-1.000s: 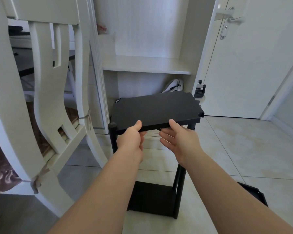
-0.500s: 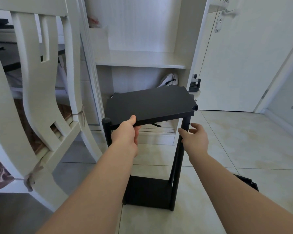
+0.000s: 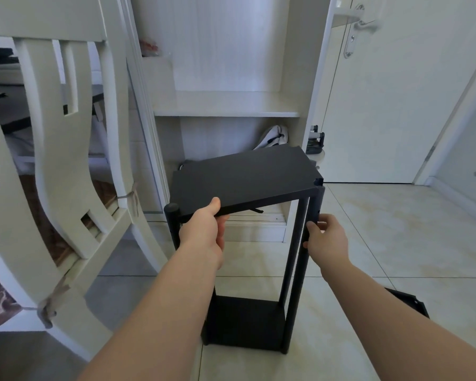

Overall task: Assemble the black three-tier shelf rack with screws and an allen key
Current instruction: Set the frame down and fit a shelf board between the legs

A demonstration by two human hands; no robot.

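The black rack stands on the tiled floor, with a bottom shelf (image 3: 245, 323) and black upright posts. A top shelf panel (image 3: 245, 177) lies tilted over the posts, its near left corner beside the near left post (image 3: 172, 218). My left hand (image 3: 204, 229) grips the panel's near edge, thumb on top. My right hand (image 3: 327, 240) holds the near right post (image 3: 309, 257) just below the panel. A thin dark allen key (image 3: 256, 210) shows under the panel's near edge.
A white chair (image 3: 66, 166) is close on the left. A white cabinet with an open shelf (image 3: 226, 111) stands behind the rack, a white door (image 3: 390, 92) to its right. Another black panel (image 3: 407, 301) lies on the floor at the right.
My right hand left the panel's near edge, moved right and took hold of the near right post. The left hand kept its grip on the panel, which tilted slightly.
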